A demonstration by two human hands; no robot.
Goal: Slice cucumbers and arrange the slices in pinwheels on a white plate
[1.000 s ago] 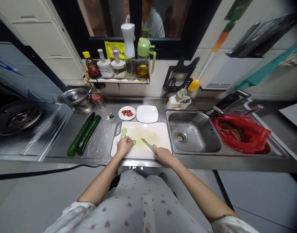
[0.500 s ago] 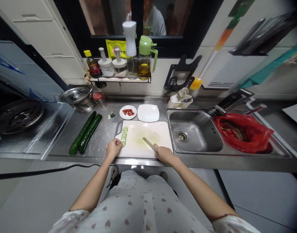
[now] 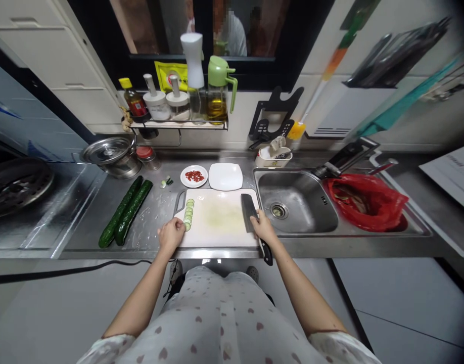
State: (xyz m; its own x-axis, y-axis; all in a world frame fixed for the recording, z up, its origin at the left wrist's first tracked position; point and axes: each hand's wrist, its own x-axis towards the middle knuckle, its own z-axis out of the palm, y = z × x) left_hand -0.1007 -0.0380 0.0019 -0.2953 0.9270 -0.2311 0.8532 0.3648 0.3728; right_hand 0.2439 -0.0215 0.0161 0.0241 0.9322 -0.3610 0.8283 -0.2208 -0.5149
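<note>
A white cutting board (image 3: 220, 222) lies on the steel counter in front of me. A row of cucumber slices (image 3: 188, 213) sits along its left side. My left hand (image 3: 171, 235) is at the board's front left corner, fingers curled on its edge, just below the slices. A cleaver (image 3: 248, 211) lies flat on the board's right edge, its black handle sticking out past the counter toward me. My right hand (image 3: 263, 228) lies over the cleaver where blade meets handle, fingers closed on it.
Two whole cucumbers (image 3: 125, 212) lie left of the board, with cut ends (image 3: 166, 181) behind. A small plate of red chilli (image 3: 194, 176) and a square white plate (image 3: 225, 176) stand behind the board. The sink (image 3: 296, 205), a red bag (image 3: 366, 199), a lidded pot (image 3: 109, 154) and a bottle shelf (image 3: 179, 124) surround it.
My right hand swung the cleaver from mid-board to the right edge and laid it flat. My left hand pushed the loose slice into the row, then moved to the board's left corner.
</note>
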